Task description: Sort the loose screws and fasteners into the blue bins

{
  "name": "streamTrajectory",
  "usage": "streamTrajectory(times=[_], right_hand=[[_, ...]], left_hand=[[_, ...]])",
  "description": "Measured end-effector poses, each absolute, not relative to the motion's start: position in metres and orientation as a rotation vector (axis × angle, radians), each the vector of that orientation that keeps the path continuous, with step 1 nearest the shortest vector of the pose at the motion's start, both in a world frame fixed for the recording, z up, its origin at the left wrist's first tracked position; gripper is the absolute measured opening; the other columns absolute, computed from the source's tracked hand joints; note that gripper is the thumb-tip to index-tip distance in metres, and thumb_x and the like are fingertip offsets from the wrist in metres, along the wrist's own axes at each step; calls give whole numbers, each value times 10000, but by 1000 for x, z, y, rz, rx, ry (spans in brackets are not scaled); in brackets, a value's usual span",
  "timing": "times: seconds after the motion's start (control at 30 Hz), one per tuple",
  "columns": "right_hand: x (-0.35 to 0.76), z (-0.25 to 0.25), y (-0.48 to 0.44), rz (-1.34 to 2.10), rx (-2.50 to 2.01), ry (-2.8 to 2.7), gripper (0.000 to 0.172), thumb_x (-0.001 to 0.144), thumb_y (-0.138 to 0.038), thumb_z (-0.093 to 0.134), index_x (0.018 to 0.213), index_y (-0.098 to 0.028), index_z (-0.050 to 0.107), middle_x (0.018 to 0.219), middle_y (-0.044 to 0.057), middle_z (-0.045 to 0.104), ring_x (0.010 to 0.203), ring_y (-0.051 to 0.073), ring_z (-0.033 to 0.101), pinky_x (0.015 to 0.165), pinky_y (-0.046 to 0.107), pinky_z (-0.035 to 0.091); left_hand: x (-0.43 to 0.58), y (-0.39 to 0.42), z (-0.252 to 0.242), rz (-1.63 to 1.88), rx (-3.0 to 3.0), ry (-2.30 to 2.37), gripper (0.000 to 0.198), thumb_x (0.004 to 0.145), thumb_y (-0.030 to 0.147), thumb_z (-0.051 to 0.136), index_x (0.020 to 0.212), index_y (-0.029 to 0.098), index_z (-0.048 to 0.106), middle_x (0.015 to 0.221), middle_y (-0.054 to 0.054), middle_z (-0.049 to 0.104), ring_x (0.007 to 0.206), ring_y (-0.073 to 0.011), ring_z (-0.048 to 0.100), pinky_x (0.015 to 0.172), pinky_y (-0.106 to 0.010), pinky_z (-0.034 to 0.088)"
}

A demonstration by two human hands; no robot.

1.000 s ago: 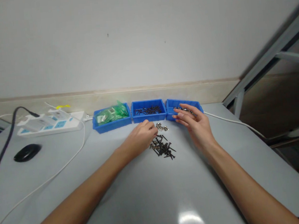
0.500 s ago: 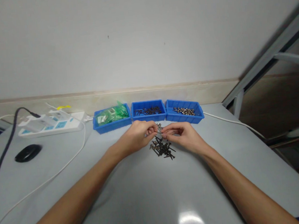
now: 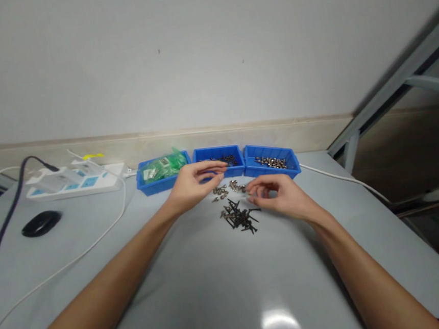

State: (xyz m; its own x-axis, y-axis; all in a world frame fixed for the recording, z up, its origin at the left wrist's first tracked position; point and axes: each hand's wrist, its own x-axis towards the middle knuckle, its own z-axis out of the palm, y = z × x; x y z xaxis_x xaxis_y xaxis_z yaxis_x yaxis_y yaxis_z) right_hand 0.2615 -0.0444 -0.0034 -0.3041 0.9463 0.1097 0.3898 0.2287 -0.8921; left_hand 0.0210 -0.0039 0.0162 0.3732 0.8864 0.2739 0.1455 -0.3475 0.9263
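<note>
My left hand (image 3: pixel 195 185) hovers with its fingers stretched out and nothing in them, in front of the middle blue bin (image 3: pixel 220 172). Below its fingertips lies a small cluster of short metal fasteners (image 3: pixel 221 191). To the right, my right hand (image 3: pixel 278 196) is curved, thumb and forefinger apart, beside another cluster of small silvery fasteners (image 3: pixel 234 185); its fingertips are slightly blurred. Between the hands and closer to me rests a loose pile of dark screws (image 3: pixel 240 216). More dark screws (image 3: pixel 229 159) lie inside the middle bin.
The right blue bin (image 3: pixel 254 169) contains shiny fasteners (image 3: pixel 273 163); the left blue bin (image 3: pixel 160 186) contains a green plastic bag (image 3: pixel 166 167). A white power strip (image 3: pixel 109 182), a black mouse (image 3: pixel 41 223) and cables occupy the left side. A wall stands behind the bins.
My hands have parted from their meeting point above the fasteners. The left moved left and up with its fingers straightened; the right shifted slightly right and its fingers spread.
</note>
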Motion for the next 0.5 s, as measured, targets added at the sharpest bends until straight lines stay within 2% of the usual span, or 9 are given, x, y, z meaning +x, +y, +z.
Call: streamTrajectory(times=[0.1,0.17,0.23,0.3,0.4,0.5], right_hand=[[274,-1,-45,968,-1224,-2166,195,670,-193,765,864,-204,740,791,14,714,683,156,601,625,270,480],[277,0,-46,998,-1219,-2247,190,672,-147,722,852,-206,735,762,1,704,663,149,600,613,258,475],[277,-2,-47,1015,-1239,-2233,174,690,-122,675,834,-200,735,714,-3,696,623,142,602,585,251,473],[274,-4,-46,1015,-1263,-2173,173,702,-112,651,828,-193,738,693,3,701,606,146,614,576,255,484],[270,-8,-44,1017,-1259,-2040,148,722,-136,666,834,-186,749,741,25,732,657,165,654,640,287,525],[265,-9,-44,1172,-1188,-1868,133,748,-219,724,870,-178,756,815,55,760,741,187,698,730,323,554]], left_hand=[[17,0,17,1087,1721,933,521,806,230,697,1302,107,600,1206,-154,698,1134,-243,665,994,-387,547],[16,0,18,1060,1768,957,438,822,246,679,1235,102,648,1144,-144,725,1079,-235,690,969,-379,559],[16,-2,20,1005,1871,982,272,844,257,649,1059,113,729,1048,-116,755,994,-222,713,928,-359,573],[17,-5,21,932,1986,1000,186,849,242,628,926,136,759,955,-83,773,912,-203,722,871,-325,581],[18,-8,21,811,2106,985,165,838,219,630,910,161,767,886,-51,777,810,-171,716,781,-275,570],[18,-10,20,702,2172,891,166,839,224,648,949,168,759,880,-44,772,783,-154,705,758,-258,551]])
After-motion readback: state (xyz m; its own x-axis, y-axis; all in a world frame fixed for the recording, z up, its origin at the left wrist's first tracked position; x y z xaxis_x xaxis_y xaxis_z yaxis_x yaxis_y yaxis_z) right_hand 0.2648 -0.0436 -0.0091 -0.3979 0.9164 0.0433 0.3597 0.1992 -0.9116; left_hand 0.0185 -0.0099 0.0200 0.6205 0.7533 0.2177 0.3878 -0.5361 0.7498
